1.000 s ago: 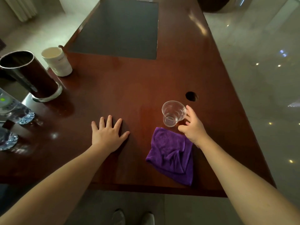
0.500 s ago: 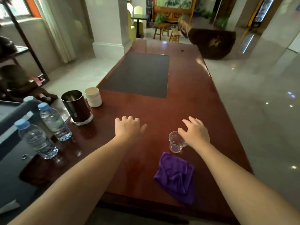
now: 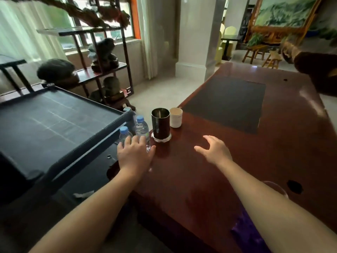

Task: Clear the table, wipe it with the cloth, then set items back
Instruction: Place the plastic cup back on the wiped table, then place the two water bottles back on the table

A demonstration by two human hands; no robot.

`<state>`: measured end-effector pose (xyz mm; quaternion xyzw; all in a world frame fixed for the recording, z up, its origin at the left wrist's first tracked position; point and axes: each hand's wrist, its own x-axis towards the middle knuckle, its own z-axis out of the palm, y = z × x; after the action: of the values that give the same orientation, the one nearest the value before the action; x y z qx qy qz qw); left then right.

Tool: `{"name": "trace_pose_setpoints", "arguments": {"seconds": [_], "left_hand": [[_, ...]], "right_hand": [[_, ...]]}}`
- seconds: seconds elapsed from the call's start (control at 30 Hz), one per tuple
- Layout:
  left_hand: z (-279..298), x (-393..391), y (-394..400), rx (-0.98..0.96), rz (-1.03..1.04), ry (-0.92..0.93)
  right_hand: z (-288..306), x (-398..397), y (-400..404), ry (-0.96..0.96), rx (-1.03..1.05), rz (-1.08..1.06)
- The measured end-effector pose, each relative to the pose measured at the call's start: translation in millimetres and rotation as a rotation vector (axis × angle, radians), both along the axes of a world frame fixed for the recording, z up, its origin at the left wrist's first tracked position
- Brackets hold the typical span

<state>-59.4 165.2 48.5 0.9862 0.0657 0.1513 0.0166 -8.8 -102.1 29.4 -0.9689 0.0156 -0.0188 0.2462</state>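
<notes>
My left hand point(image 3: 134, 153) is spread open over two water bottles point(image 3: 141, 128) at the left edge of the red-brown table point(image 3: 200, 179); whether it touches them I cannot tell. My right hand point(image 3: 214, 150) hovers open above the table's middle, holding nothing. Beyond the bottles stand a dark metal cup point(image 3: 160, 126) on a glass coaster and a white cup point(image 3: 176, 117). The clear glass point(image 3: 277, 189) and the purple cloth point(image 3: 244, 232) lie near the front right, mostly hidden behind my right forearm.
A black cart with a raised-rim top tray point(image 3: 54, 123) stands left of the table, its lower shelf beside the bottles. A dark inset panel point(image 3: 229, 101) covers the table's far half. A cable hole point(image 3: 294, 187) sits near the glass. A shelf with stones stands behind.
My head turned left and up. The right hand let go of the glass and moved left; the left hand lifted off the table and reached over the bottles.
</notes>
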Motion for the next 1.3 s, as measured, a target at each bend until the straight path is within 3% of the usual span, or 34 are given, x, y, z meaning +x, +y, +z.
{"name": "trace_pose_setpoints", "arguments": {"seconds": [0.2,0.4,0.6,1.03,1.3], "left_hand": [[-5.9,-12.1,68.9,-0.108,0.227,-0.017],[-22.9,0.9,89.3,-0.192,0.271,0.039],[-41.8,36.0,94.4,-0.523,0.281,0.128],[-102.9,119.9,101.2,-1.236,0.029,-0.050],[-113.1,138.8,95.9,-1.299,-0.032,-0.152]], "right_hand": [[-3.5,25.4,79.9,0.063,0.155,0.136],[-12.8,48.7,129.3,0.076,0.242,0.199],[-27.7,76.7,169.0,0.138,0.414,0.166],[-63.1,156.7,236.0,0.162,0.773,0.128],[-76.4,165.2,246.6,0.104,0.740,0.106]]}}
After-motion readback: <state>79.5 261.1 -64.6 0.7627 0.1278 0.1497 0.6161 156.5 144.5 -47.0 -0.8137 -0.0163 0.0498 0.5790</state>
